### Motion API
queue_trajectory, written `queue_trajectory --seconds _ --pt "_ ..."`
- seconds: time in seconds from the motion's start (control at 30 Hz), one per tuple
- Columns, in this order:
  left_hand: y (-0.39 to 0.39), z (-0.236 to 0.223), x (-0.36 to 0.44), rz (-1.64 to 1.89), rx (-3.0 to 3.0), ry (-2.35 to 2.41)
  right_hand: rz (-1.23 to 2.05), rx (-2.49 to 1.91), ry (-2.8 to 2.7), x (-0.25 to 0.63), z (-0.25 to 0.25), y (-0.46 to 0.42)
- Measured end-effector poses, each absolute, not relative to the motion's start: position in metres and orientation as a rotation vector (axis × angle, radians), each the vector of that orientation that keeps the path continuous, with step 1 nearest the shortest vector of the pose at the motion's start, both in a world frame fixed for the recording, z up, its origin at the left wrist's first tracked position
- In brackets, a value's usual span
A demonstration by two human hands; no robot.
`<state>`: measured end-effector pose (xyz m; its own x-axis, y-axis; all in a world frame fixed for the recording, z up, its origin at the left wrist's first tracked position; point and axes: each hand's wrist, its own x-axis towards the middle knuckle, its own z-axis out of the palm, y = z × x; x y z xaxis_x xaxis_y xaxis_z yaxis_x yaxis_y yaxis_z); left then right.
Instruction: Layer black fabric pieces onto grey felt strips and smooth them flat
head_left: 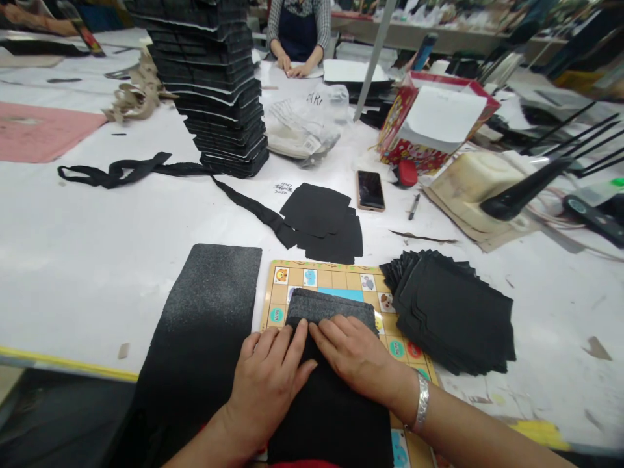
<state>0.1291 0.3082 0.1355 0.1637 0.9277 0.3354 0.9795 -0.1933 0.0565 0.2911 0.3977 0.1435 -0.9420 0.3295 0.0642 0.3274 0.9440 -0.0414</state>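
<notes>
A black sheet (pixel 336 416) with a greyish, speckled far edge lies in front of me on a printed game board (pixel 268 312). Both hands press on it near that edge, side by side. My left hand (pixel 268 370) has its fingers bent down on the sheet, with the thumb out to the right. The fingers of my right hand (pixel 355 357) are close together, pressed on the sheet beside the left index finger. To the left, another black sheet (pixel 209 312) with a speckled far end hangs over the table edge. A fanned pile of black pieces (pixel 458 312) lies to the right.
Beyond the board lie loose black pieces (pixel 316 211), a black strip (pixel 248 205) and a phone (pixel 370 190). A tall black stack (pixel 219 97) stands at the back. A red box (pixel 433 123) and a plastic container (pixel 472 188) sit right. A person (pixel 297 39) works opposite.
</notes>
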Motion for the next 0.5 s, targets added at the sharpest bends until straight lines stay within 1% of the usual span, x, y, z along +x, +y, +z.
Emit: queue_trajectory --seconds 0.13,0.27,0.33,0.43,0.5 --pt "0.312 0.140 0.125 -0.303 -2.257 -1.912 0.018 -0.505 -3.047 0.291 0.146 0.397" --pt "0.312 0.143 0.110 -0.232 -2.121 -1.950 0.023 -0.485 -3.054 0.289 0.146 0.397" --pt "0.311 0.142 0.108 -0.300 -2.093 -1.897 0.027 -0.477 -3.046 0.288 0.145 0.398" --pt "0.312 0.135 0.118 -0.452 -2.227 -1.754 0.074 -0.493 -3.025 0.293 0.142 0.400" --pt "0.313 0.130 0.126 -0.459 -2.312 -1.718 0.138 -0.520 -2.997 0.306 0.140 0.403"
